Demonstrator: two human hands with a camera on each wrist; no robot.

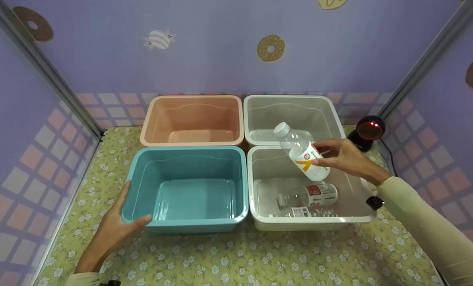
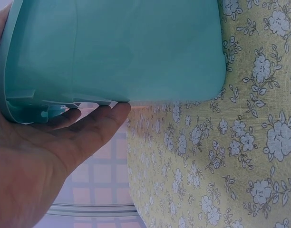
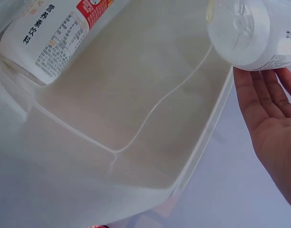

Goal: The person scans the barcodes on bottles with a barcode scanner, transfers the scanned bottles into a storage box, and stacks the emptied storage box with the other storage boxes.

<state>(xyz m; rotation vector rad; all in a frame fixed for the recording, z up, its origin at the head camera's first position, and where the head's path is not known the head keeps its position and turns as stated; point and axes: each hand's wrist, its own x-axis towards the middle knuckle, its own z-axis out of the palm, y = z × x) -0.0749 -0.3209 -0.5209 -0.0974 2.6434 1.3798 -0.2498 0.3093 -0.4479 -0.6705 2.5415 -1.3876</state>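
My right hand (image 1: 342,157) pinches a clear plastic bottle (image 1: 300,149) by its label, between thumb and fingers. It is tilted, white cap up and to the left, over the front right off-white bin (image 1: 260,223). In the right wrist view the base of the bottle (image 3: 240,33) faces the camera. Inside that bin lie a bottle with a red-and-white label (image 1: 320,194) and another clear bottle (image 1: 306,212), partly hidden by the front wall. My left hand (image 1: 115,222) holds the front left corner of the blue bin (image 1: 198,228), thumb at the front rim, fingers along the outer side (image 2: 95,126).
Behind stand a pink bin (image 1: 192,143) and a grey-white bin (image 1: 336,115), rims close to the front pair. A black scanner-like device (image 1: 367,133) with red lights and a cable sits at the back right. Patterned walls enclose the flowered tabletop (image 1: 224,258).
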